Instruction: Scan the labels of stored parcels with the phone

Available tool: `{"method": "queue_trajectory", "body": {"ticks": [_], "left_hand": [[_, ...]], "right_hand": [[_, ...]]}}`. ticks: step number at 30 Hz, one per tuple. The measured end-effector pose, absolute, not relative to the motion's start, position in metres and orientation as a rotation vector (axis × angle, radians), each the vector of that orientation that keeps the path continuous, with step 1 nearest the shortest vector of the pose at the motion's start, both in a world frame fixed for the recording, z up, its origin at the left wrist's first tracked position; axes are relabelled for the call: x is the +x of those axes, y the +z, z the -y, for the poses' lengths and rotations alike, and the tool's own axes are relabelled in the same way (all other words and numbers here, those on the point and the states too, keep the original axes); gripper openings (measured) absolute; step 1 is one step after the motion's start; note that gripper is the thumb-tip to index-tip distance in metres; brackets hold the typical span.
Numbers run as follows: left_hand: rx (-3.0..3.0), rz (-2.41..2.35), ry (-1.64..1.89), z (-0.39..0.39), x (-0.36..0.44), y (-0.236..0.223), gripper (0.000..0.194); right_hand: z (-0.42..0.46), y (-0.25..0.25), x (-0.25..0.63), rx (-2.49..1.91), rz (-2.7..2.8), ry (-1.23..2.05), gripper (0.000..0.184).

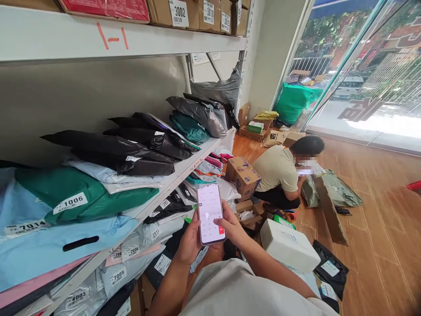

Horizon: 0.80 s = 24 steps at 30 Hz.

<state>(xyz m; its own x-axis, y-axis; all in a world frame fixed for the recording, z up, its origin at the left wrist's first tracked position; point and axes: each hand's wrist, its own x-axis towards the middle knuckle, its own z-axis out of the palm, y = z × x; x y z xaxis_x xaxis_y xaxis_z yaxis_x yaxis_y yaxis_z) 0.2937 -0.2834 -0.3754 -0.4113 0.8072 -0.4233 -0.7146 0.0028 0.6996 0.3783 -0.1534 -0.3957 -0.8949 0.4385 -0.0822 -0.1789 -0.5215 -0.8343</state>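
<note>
A smartphone is held upright between both hands in front of my body, its lit screen showing a number keypad with a red key. Wrapped round its left edge, my left hand is closed on it. My right hand grips the right side, with the thumb over the keypad. Left of the phone, stacked parcel bags fill the shelf: a green bag labelled 1006, a light blue bag and black bags. Grey bags with number labels lie on the level below.
Cardboard boxes line the top shelf. A crouching person is on the floor ahead, by a brown carton. A white foam box and black parcels lie to my right. Beyond is a glass front.
</note>
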Motion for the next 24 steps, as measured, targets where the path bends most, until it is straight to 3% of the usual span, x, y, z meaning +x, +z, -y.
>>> {"method": "queue_trajectory", "body": {"ticks": [5,11,24], "left_hand": [[0.146,-1.104,1.656,0.284,0.297,-0.375,0.074],[0.097,-1.117,1.628,0.282,0.296,-0.376,0.096],[0.044,-1.101,1.661,0.276,0.294,-0.390,0.093]], "right_hand": [[0.155,-0.392,0.382,-0.414,1.260,2.394,0.058],[0.157,-0.397,0.379,-0.378,1.304,2.337,0.055],[0.151,-0.407,0.375,-0.348,1.272,2.347,0.056]]}}
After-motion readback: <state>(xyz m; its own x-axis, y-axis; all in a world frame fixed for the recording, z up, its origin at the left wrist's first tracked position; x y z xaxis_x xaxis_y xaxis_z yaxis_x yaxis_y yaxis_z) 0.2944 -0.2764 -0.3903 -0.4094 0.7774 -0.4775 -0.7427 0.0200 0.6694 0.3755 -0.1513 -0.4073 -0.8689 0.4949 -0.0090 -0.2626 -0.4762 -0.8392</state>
